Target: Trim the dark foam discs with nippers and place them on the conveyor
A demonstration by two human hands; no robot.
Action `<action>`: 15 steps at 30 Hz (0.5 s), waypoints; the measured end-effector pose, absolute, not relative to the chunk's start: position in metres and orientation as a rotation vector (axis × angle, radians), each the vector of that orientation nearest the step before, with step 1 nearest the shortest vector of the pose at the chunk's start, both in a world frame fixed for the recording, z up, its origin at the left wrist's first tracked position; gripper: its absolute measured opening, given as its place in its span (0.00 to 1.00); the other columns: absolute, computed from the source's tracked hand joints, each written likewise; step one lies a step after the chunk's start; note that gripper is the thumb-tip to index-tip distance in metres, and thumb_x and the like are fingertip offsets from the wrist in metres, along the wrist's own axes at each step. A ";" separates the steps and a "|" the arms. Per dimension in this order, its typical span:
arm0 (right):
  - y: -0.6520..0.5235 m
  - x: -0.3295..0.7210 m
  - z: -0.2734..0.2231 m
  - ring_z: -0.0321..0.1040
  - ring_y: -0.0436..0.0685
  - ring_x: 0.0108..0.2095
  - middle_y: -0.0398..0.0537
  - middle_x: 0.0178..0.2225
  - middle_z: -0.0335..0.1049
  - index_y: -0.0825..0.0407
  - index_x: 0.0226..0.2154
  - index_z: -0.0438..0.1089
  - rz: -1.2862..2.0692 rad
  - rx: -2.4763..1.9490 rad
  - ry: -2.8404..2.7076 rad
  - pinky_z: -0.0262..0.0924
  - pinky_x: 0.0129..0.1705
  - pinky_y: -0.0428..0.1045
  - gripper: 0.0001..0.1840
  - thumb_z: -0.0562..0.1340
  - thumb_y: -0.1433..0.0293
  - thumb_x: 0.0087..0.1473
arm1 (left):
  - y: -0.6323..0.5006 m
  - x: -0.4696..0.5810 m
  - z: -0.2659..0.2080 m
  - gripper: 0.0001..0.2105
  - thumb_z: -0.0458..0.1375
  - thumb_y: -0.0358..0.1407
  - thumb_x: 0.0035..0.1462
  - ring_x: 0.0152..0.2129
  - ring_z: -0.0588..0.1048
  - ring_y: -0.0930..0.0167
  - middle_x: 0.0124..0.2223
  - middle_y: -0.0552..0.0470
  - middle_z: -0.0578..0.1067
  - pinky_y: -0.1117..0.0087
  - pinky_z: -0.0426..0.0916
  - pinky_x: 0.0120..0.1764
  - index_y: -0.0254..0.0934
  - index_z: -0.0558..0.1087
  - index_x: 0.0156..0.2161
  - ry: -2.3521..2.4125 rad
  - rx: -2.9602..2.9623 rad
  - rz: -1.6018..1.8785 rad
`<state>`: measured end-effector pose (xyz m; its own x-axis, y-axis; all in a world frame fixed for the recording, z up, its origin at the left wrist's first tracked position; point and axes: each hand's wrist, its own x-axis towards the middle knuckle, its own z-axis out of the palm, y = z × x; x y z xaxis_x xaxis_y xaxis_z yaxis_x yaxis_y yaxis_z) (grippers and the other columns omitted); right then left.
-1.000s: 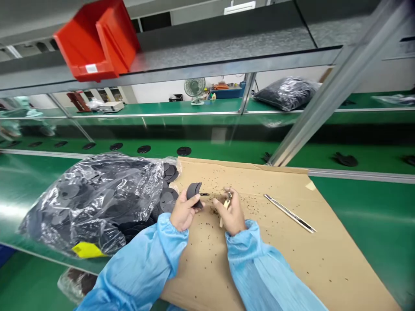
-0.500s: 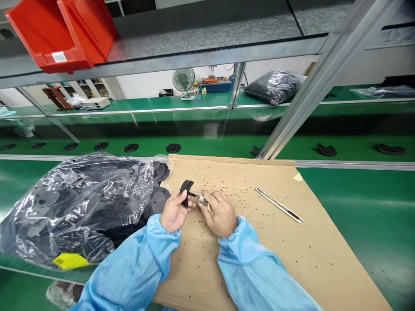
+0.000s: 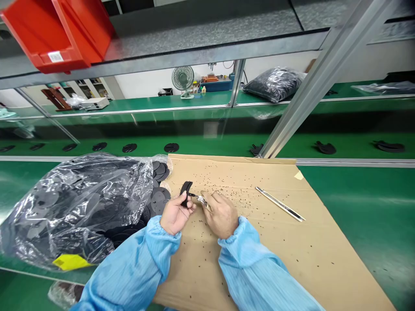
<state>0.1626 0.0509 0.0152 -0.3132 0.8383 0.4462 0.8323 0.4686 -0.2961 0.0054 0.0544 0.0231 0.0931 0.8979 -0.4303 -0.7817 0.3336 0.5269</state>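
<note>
Between thumb and fingers, my left hand (image 3: 177, 214) pinches a curved black plastic part (image 3: 185, 191), held upright above the cardboard sheet (image 3: 259, 259). My right hand (image 3: 221, 213) is wrapped round a small pair of nippers (image 3: 202, 200), whose jaws reach the right side of the part. Whether the jaws are closed on it is too small to tell. Tiny dark scraps (image 3: 223, 190) lie scattered over the cardboard around both hands. Left of my left hand, round black discs (image 3: 160, 199) spill from a clear plastic bag (image 3: 74, 203).
A utility knife (image 3: 280, 204) lies on the cardboard to the right. Behind it, black parts (image 3: 171, 147) sit spaced along a green conveyor (image 3: 210, 149). A slanting metal post (image 3: 301, 86) rises at the right, and a red bin (image 3: 61, 34) sits on the overhead shelf.
The nippers have turned slightly in my right hand and their jaws stay at the black part. Some black parts on the conveyor have shifted slightly left. My left hand keeps its hold.
</note>
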 end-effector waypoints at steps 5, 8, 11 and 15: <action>0.050 0.160 0.013 0.65 0.58 0.33 0.47 0.32 0.70 0.49 0.47 0.68 0.031 -1.413 -2.160 0.55 0.34 0.50 0.17 0.57 0.74 0.54 | 0.054 0.007 0.024 0.05 0.57 0.28 0.55 0.18 0.65 0.78 0.26 0.52 0.69 0.70 0.68 0.29 0.31 0.67 0.28 0.772 0.180 1.272; 0.050 0.159 0.009 0.67 0.58 0.33 0.47 0.32 0.71 0.48 0.46 0.69 0.103 -1.410 -2.101 0.58 0.34 0.49 0.15 0.56 0.71 0.56 | 0.056 0.006 0.022 0.05 0.60 0.28 0.53 0.19 0.66 0.78 0.26 0.53 0.69 0.70 0.68 0.29 0.32 0.67 0.30 0.773 0.201 1.309; 0.051 0.159 0.007 0.68 0.57 0.33 0.47 0.34 0.71 0.48 0.46 0.69 0.186 -1.382 -2.006 0.60 0.36 0.49 0.13 0.56 0.68 0.58 | 0.059 0.004 0.020 0.08 0.63 0.29 0.50 0.18 0.65 0.78 0.24 0.58 0.67 0.72 0.67 0.28 0.35 0.66 0.31 0.783 0.207 1.401; 0.053 0.162 0.005 0.68 0.57 0.35 0.48 0.36 0.72 0.48 0.47 0.68 0.244 -1.380 -1.903 0.61 0.39 0.49 0.15 0.55 0.66 0.58 | 0.061 0.001 0.021 0.12 0.66 0.30 0.46 0.23 0.70 0.76 0.29 0.56 0.71 0.72 0.68 0.27 0.37 0.68 0.35 0.819 0.226 1.421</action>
<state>0.1617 0.0527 0.0048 -0.1281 0.8776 0.4620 0.7323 0.3978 -0.5526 0.0009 0.0606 0.0209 -0.0648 0.9285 -0.3657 -0.7820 0.1804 0.5966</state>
